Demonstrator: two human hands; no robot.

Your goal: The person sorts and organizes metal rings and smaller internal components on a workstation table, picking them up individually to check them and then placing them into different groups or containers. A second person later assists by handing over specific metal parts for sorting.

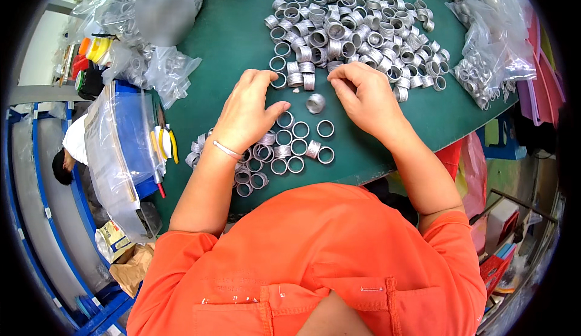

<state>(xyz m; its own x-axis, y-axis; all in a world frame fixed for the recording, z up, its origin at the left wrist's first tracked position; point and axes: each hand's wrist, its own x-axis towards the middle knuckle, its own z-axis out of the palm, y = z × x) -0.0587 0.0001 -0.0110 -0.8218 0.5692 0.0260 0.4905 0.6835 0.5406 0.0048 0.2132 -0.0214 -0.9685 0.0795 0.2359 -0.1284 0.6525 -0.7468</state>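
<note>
My left hand (247,111) is over the near left of the green table, thumb spread from the fingers. Its fingertips reach a silver threaded metal ring (278,81) at the lower left edge of the large pile. My right hand (370,99) hovers by the pile's near edge, fingers bent and thumb close to the index finger; nothing shows between them. A single ring (315,103) lies tilted between both hands, touched by neither. Short stacks of rings (295,79) stand just beyond it. Below my left hand is a smaller group of rings (299,147), partly hidden by the wrist.
The large ring pile (363,30) covers the far middle of the green table (233,27). Plastic bags of rings stand at the far left (172,73) and right (484,64). A blue bin (134,136) and yellow-handled pliers (173,146) are at the left. Another person (74,145) is beyond.
</note>
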